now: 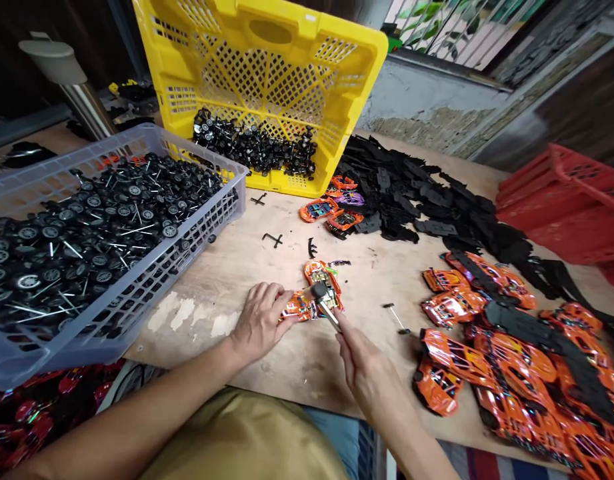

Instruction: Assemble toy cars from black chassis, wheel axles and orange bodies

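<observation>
Your left hand [263, 319] has its grip around an orange toy car [297, 307] on the worktop [281, 363], while your right hand [364, 357] holds a black-headed hammer [319, 290] in a narrow grip.

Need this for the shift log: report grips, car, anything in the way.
Left grip closed on orange car; right grip closed on black-headed tool. Another orange body close by, contact unclear. Tool's head blocks part of view.
</observation>
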{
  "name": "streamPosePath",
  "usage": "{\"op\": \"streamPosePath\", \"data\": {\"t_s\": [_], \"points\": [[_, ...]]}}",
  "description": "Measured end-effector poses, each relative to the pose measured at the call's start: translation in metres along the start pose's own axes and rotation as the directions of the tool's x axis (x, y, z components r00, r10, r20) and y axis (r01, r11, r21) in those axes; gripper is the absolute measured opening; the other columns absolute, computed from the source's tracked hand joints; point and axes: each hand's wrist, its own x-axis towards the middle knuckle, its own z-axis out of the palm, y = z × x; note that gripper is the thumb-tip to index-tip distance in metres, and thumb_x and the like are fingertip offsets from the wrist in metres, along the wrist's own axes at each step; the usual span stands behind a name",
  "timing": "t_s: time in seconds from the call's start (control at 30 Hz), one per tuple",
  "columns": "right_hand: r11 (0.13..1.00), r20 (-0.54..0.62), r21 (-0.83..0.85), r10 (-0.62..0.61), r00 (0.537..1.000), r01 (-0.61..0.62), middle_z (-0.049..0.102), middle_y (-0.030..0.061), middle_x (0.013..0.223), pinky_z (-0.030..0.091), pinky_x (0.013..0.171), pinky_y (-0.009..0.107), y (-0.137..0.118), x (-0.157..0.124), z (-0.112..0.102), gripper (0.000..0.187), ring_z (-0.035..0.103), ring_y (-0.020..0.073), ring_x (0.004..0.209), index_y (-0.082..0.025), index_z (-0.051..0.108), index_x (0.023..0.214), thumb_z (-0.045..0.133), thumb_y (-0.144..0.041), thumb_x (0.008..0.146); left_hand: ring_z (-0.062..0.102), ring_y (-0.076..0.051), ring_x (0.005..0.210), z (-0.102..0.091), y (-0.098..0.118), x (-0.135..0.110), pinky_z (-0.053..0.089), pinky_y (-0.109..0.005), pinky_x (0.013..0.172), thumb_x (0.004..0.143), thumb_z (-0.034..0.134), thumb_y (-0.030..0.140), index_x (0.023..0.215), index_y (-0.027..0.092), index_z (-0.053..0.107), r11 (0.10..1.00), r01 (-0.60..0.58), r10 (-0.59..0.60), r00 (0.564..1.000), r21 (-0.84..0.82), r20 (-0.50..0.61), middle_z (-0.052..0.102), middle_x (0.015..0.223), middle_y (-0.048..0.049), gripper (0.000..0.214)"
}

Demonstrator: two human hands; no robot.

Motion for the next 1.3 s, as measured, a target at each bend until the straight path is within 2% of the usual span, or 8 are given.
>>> {"op": "streamPosePath", "data": {"t_s": [0.43, 0.57, 0.73, 0.9, 1.03, 1.17, 1.23, 1.3], "points": [[1.000, 0.040, -0.007, 0.024, 0.999, -0.024, 0.070, 0.0104, 0.096, 0.055, 0.058, 0.031, 0.000, -0.006, 0.005, 0.052, 0.069, 0.0219, 0.068, -0.023, 0.030, 0.150, 0.032, -0.019, 0.098, 0.052, -0.026, 0.097, 0.001, -0.001, 0.000, 0.042, -0.041, 0.084, 0.090, 0.057, 0.036, 0.119, 0.019, 0.058, 1.000, -0.004, 0.004, 1.000, 0.012, -0.001, 0.059, 0.104, -0.0102, 0.033], [1.000, -0.015, -0.009, -0.002, 1.000, 0.002, 0.071, 0.0117, 0.096, 0.056, 0.058, 0.032, 0.002, -0.013, 0.009, 0.054, 0.070, 0.0231, 0.070, -0.021, 0.027, 0.151, 0.031, -0.018, 0.097, 0.052, -0.026, 0.097, 0.003, -0.001, 0.000, 0.041, -0.041, 0.085, 0.090, 0.056, 0.037, 0.119, 0.019, 0.058, 0.999, -0.025, 0.025, 1.000, 0.040, -0.012, 0.059, 0.104, -0.0101, 0.033], [0.998, 0.035, -0.025, 0.055, 0.998, -0.054, 0.071, 0.0126, 0.094, 0.054, 0.059, 0.032, 0.000, -0.001, 0.010, 0.051, 0.070, 0.0233, 0.068, -0.018, 0.036, 0.147, 0.033, -0.018, 0.096, 0.053, -0.027, 0.100, 0.007, -0.003, -0.003, 0.040, -0.043, 0.087, 0.092, 0.054, 0.038, 0.125, 0.018, 0.056, 0.994, -0.057, 0.059, 0.998, 0.094, -0.022, 0.061, 0.107, -0.0118, 0.038], [0.971, 0.032, 0.216, 0.098, 0.995, -0.103, 0.071, 0.0126, 0.095, 0.053, 0.068, 0.032, 0.007, 0.007, -0.002, 0.044, 0.069, 0.0223, 0.074, -0.016, 0.047, 0.139, 0.033, -0.023, 0.098, 0.052, -0.031, 0.106, 0.010, -0.009, -0.003, 0.041, -0.049, 0.091, 0.083, 0.064, 0.049, 0.131, 0.015, 0.052, 0.995, -0.079, 0.080, 0.997, 0.055, -0.007, 0.060, 0.116, -0.0162, 0.060], [0.806, -0.078, 0.581, 0.188, 0.979, -0.108, 0.066, 0.0055, 0.084, 0.052, 0.068, 0.029, 0.009, -0.001, -0.013, 0.042, 0.063, 0.0192, 0.073, -0.016, 0.051, 0.133, 0.045, -0.035, 0.095, 0.056, -0.028, 0.107, -0.002, -0.011, 0.000, 0.046, -0.047, 0.094, 0.079, 0.069, 0.049, 0.124, 0.018, 0.058, 0.948, -0.027, 0.030, 1.000, -0.316, 0.005, 0.062, 0.115, -0.0146, 0.056], [0.523, -0.089, 0.851, 0.220, 0.972, -0.040, 0.063, 0.0032, 0.092, 0.050, 0.068, 0.027, -0.004, 0.000, -0.012, 0.050, 0.057, 0.0158, 0.072, -0.018, 0.055, 0.123, 0.070, -0.033, 0.078, 0.061, -0.027, 0.113, -0.018, -0.001, 0.004, 0.048, -0.042, 0.098, 0.076, 0.068, 0.058, 0.124, 0.020, 0.058, 0.589, 0.181, -0.015, 0.977, -0.788, 0.213, 0.063, 0.123, -0.0139, 0.062], [0.384, -0.069, 0.923, 0.182, 0.981, -0.006, 0.063, 0.0040, 0.102, 0.050, 0.069, 0.026, -0.011, 0.007, -0.011, 0.059, 0.055, 0.0140, 0.072, -0.019, 0.053, 0.126, 0.074, -0.028, 0.072, 0.063, -0.028, 0.112, -0.021, 0.006, 0.005, 0.049, -0.042, 0.097, 0.070, 0.071, 0.061, 0.124, 0.020, 0.058, 0.439, 0.282, 0.033, 0.944, -0.853, 0.329, 0.064, 0.123, -0.0146, 0.069], [0.293, -0.059, 0.956, 0.142, 0.988, 0.015, 0.063, 0.0041, 0.108, 0.049, 0.069, 0.025, -0.015, 0.013, -0.010, 0.061, 0.054, 0.0125, 0.072, -0.020, 0.053, 0.127, 0.075, -0.025, 0.070, 0.063, -0.029, 0.111, -0.021, 0.011, 0.005, 0.048, -0.043, 0.098, 0.066, 0.075, 0.061, 0.123, 0.020, 0.059, 0.382, 0.329, 0.062, 0.923, -0.864, 0.379, 0.065, 0.123, -0.0144, 0.072]]}}
